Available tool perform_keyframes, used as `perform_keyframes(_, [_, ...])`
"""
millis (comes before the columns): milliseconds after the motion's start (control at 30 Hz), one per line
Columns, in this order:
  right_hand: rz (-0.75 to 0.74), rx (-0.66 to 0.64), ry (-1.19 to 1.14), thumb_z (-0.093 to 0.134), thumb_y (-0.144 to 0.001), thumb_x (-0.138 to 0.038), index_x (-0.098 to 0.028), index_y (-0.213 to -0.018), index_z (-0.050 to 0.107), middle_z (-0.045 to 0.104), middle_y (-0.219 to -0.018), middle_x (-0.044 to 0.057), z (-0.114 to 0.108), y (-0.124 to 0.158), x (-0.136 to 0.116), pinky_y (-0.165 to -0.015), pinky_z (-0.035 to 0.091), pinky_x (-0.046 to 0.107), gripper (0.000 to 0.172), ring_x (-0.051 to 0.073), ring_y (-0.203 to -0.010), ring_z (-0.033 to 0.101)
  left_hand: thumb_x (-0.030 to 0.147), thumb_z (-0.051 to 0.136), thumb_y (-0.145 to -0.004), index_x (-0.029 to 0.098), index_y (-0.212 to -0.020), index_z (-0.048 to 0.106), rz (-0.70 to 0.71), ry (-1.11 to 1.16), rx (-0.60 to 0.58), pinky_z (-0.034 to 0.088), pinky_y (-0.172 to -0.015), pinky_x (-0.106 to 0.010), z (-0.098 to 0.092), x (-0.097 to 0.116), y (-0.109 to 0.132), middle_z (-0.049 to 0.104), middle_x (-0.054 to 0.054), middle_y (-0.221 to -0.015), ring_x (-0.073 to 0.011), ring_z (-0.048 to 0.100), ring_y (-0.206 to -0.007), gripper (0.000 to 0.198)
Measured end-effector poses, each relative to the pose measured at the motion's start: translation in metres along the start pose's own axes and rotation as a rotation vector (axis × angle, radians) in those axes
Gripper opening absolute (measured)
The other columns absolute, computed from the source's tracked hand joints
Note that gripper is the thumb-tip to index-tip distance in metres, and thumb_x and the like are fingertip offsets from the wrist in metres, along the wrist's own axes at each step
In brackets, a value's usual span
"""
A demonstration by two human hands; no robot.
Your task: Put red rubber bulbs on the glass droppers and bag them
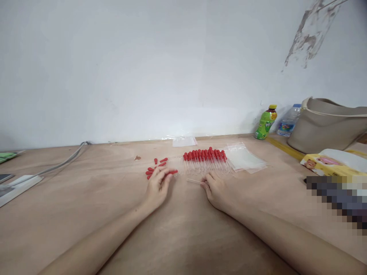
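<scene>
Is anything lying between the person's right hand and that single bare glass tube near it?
Nothing visible. The right hand rests with its fingertips just beside the glass tube on the table; the row of red-capped droppers lies beyond it, not between.

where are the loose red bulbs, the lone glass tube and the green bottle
loose red bulbs [164, 159]: head view, middle of one bulb
lone glass tube [193, 181]: head view, mid-length of the tube
green bottle [265, 124]: head view, its label

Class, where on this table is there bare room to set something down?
Bare wood between the cable and the left hand; also between the right hand and the yellow pack. Crowded around the droppers and red bulbs.
</scene>
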State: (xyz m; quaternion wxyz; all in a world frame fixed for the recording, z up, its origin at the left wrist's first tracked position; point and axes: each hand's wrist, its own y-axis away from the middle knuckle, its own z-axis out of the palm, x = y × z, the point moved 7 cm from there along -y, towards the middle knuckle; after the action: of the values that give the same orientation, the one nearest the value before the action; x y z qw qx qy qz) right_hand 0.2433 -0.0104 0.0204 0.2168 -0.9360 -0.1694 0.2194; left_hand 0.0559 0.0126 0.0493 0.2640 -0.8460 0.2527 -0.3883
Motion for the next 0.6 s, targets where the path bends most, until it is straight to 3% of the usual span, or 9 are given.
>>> perform_keyframes(100, [0.036, 0.035, -0.069, 0.038, -0.081, -0.016, -0.017, -0.075, 0.05, 0.056, -0.076, 0.005, -0.008, -0.001, -0.001, -0.067, 0.037, 0.028, 0.013, 0.015, -0.071, 0.051, 0.022, 0.038, -0.086, 0.021, -0.096, 0.057, 0.088, -0.002, -0.185, 0.043, -0.082, -0.032, 0.008, 0.024, 0.011, 0.056, -0.006, -0.095, -0.0185, 0.052, -0.092, 0.022])
perform_keyframes(167, [0.06, -0.003, -0.08, 0.039, -0.081, -0.017, -0.018, -0.074, 0.051, 0.057, -0.07, 0.003, -0.012, -0.001, -0.003, -0.064, 0.038, 0.027, 0.013, 0.015, -0.066, 0.052, 0.021, 0.036, -0.086, 0.02, -0.095, 0.056, 0.099, -0.003, -0.237, 0.042, -0.081, -0.032, 0.011, 0.028, 0.011, 0.057, -0.006, -0.094, -0.0184, 0.052, -0.091, 0.022])
perform_keyframes(267, [0.02, -0.016, -0.064, 0.039, -0.081, -0.019, -0.019, -0.08, 0.055, 0.062, -0.075, 0.004, -0.019, -0.001, -0.011, -0.066, 0.04, 0.028, 0.016, 0.016, -0.07, 0.056, 0.022, 0.035, -0.087, 0.019, -0.092, 0.055, 0.043, -0.003, -0.259, 0.043, -0.074, -0.03, 0.018, 0.018, 0.01, 0.059, -0.005, -0.087, -0.0171, 0.055, -0.081, 0.021])
perform_keyframes(400, [-0.126, 0.09, -0.174, 0.035, -0.083, -0.016, -0.019, -0.098, 0.054, 0.062, -0.094, 0.005, -0.018, 0.003, -0.015, -0.076, 0.042, 0.029, 0.025, 0.016, -0.086, 0.056, 0.022, 0.034, -0.087, 0.019, -0.091, 0.052, -0.008, -0.028, -0.291, 0.042, -0.066, -0.028, 0.027, 0.009, 0.016, 0.06, -0.003, -0.081, -0.0155, 0.055, -0.071, 0.018])
perform_keyframes(600, [-0.202, 0.064, -0.246, 0.032, -0.085, -0.016, -0.021, -0.097, 0.055, 0.061, -0.089, 0.005, -0.006, 0.006, -0.016, -0.075, 0.043, 0.029, 0.027, 0.015, -0.085, 0.056, 0.023, 0.033, -0.087, 0.019, -0.087, 0.051, -0.013, -0.038, -0.297, 0.042, -0.063, -0.027, 0.029, 0.013, 0.018, 0.058, -0.003, -0.077, -0.0159, 0.054, -0.068, 0.019])
